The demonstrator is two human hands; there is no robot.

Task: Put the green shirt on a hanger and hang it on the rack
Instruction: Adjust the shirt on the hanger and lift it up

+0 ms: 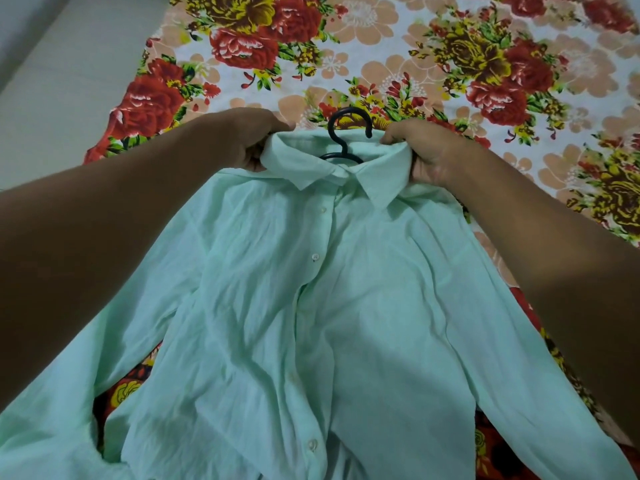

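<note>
Green shirt (311, 289) lies spread on the flowered bedsheet (415, 46), black hanger (346, 140) inside its collar, hook poking out between the hands. Left hand (249, 140) and right hand (429, 154) each pinch a collar side. Thin, limp, light cloth; likely slides off, so lift by the hook.

- A pale green shirt (311, 289) lies front-up, buttoned, on a bedsheet (450, 64) printed with red and yellow flowers.
- A black hanger (346, 136) sits inside the shirt's neck, its hook rising above the collar.
- The left hand (252, 140) grips the collar on one side; the right hand (429, 154) grips it on the other.
- Both sleeves spread outward beneath the person's forearms.
</note>
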